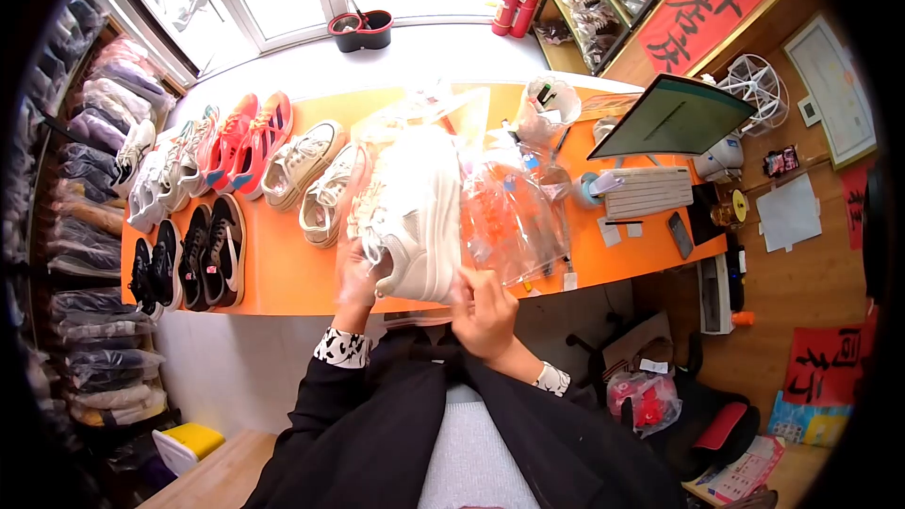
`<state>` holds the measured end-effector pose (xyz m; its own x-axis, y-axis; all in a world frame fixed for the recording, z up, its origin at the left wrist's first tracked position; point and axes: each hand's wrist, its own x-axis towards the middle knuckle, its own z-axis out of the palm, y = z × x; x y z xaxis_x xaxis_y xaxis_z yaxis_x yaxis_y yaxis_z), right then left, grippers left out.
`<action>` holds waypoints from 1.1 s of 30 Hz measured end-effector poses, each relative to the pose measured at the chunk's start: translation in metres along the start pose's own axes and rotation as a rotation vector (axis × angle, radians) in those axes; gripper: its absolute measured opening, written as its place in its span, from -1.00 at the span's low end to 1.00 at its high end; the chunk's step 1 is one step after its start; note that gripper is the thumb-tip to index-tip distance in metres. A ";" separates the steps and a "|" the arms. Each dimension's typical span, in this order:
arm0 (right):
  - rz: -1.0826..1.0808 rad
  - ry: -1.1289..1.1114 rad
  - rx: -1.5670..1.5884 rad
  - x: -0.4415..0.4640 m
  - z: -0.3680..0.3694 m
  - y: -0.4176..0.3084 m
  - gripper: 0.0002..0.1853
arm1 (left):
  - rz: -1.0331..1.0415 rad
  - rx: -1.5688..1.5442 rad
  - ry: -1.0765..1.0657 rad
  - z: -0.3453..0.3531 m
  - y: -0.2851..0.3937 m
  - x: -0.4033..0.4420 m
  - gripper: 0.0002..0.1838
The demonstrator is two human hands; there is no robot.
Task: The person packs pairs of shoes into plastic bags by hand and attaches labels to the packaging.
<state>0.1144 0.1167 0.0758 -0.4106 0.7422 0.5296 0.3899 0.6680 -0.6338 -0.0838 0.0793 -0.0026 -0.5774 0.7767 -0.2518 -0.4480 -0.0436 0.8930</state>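
Note:
A pair of white sneakers [415, 217] is tilted up in front of me over the orange table, toes away, with loose white laces. A clear plastic bag [377, 123] seems to surround the pair, its film catching the light near the toes. My right hand [485, 316] is closed, with thumb and fingers pinching at the lower right by the heel, apparently on the edge of the bag. My left hand [356, 278] is at the lower left by the laces and heel, its fingers smeared by motion. Beside the sneakers lie clear plastic bags [514, 217].
On the orange table [283, 273] stand beige sneakers [306, 165], pink running shoes [253, 146] and black shoes [222, 250] at left. A monitor [669, 118], a keyboard [650, 191] and a phone [679, 234] are at right. Shelves of bagged shoes [104, 306] line the left wall.

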 end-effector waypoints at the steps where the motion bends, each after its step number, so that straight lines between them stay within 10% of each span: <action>1: 0.004 0.001 -0.007 -0.002 -0.002 0.005 -0.63 | -0.005 -0.002 -0.006 0.001 0.001 0.004 -0.79; 4: -0.340 -0.077 0.118 -0.008 -0.010 0.014 -0.68 | 0.442 0.749 -0.016 0.014 0.007 0.024 -0.82; 10: 0.105 -0.110 0.156 -0.020 0.004 0.034 -0.85 | 0.559 0.880 0.191 0.042 -0.008 0.112 -0.80; 11: 0.328 -0.161 0.162 -0.025 0.005 0.042 -0.82 | 0.532 1.236 0.081 0.041 -0.008 0.132 -0.81; 13: 0.383 -0.159 0.091 -0.034 0.008 0.062 -0.79 | 0.184 1.006 0.069 0.067 0.021 0.155 -0.76; 15: 0.453 -0.218 -0.018 -0.043 0.011 0.084 -0.71 | 0.451 1.009 -0.106 0.062 0.011 0.200 -0.78; 19: 0.348 -0.280 -0.203 -0.055 0.031 0.124 -0.61 | 0.142 1.648 -0.041 0.100 0.029 0.231 -0.64; 24: 0.318 -0.293 -0.467 -0.048 0.076 0.151 -0.34 | 0.205 1.494 -0.233 0.096 -0.015 0.238 -0.55; 26: 0.338 -0.319 -0.543 -0.049 0.089 0.165 -0.35 | 0.919 1.480 0.024 0.081 -0.037 0.217 -0.60; 33: 0.199 -0.130 -0.397 -0.051 0.089 0.227 -0.74 | 0.790 1.175 -0.147 0.037 -0.033 0.070 -0.70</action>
<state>0.1504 0.2253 -0.1455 -0.3854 0.8623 0.3285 0.7469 0.5006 -0.4377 -0.0836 0.1584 -0.0360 -0.2975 0.8544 0.4260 0.8129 -0.0073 0.5824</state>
